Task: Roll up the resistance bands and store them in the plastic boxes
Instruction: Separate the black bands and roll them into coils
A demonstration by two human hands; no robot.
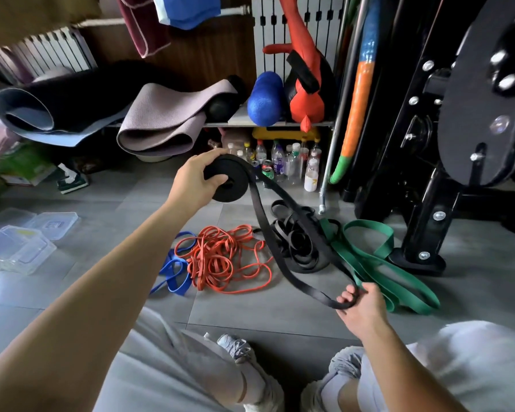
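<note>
My left hand (194, 182) grips a partly rolled black resistance band (231, 182), held up in the air. The band's loose tail hangs down to the right in a long loop, and my right hand (359, 304) pinches its far end just above the floor. On the grey tiles lie an orange band tangle (220, 257), a blue band (176, 272), a pile of black bands (300, 245) and a wide green band (378, 263). Clear plastic boxes (18, 248) and a lid (54, 223) sit on the floor at the left.
A low shelf holds rolled mats (158, 120), a blue foam roller (265, 99) and a red bag (305, 96). Several plastic bottles (292, 165) stand under it. A black gym machine frame (446, 144) fills the right. My knees and shoes are at the bottom.
</note>
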